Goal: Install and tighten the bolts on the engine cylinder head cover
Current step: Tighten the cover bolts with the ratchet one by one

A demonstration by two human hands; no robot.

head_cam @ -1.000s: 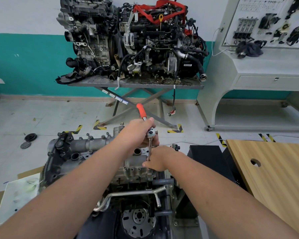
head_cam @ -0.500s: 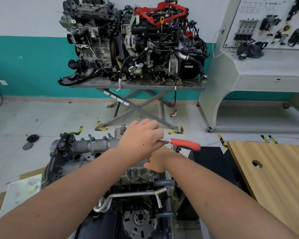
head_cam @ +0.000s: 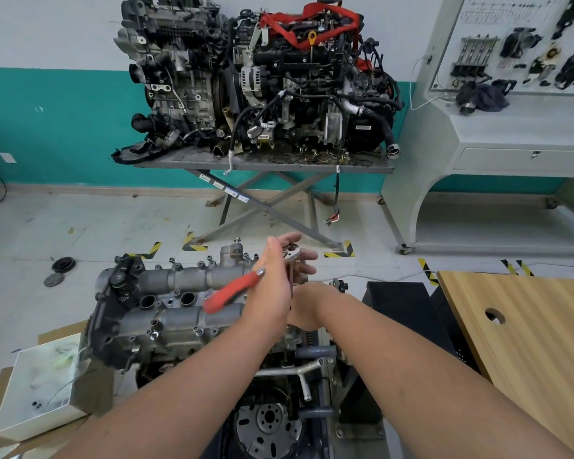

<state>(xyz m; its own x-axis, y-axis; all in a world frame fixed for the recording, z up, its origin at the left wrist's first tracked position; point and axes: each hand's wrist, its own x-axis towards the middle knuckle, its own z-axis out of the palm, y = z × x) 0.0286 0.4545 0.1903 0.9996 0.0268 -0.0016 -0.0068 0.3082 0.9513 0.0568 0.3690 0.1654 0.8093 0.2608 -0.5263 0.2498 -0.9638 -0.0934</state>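
The grey cylinder head cover (head_cam: pixel 166 314) lies on the engine in front of me, with several bolts (head_cam: pixel 198 330) standing along its edges. My left hand (head_cam: pixel 275 286) holds the head of a ratchet (head_cam: pixel 293 251) between thumb and fingers above the cover's right end. The ratchet's red handle (head_cam: pixel 231 294) points left and towards me. A thin extension bar (head_cam: pixel 291 276) runs down from the head. My right hand (head_cam: pixel 307 308) sits just below, curled round the bar's lower end, partly hidden by my left hand. The bolt under the bar is hidden.
A wooden table (head_cam: pixel 527 342) with a hole stands at the right. A white box (head_cam: pixel 40 385) sits on cardboard at the left. Two engines on a scissor stand (head_cam: pixel 262 160) are behind, and a grey training panel console (head_cam: pixel 497 134) is at the far right.
The ratchet handle has swung clockwise: from pointing away, to the right, and now to the left and towards me. My left hand has turned with it; my right hand stays at the bar.
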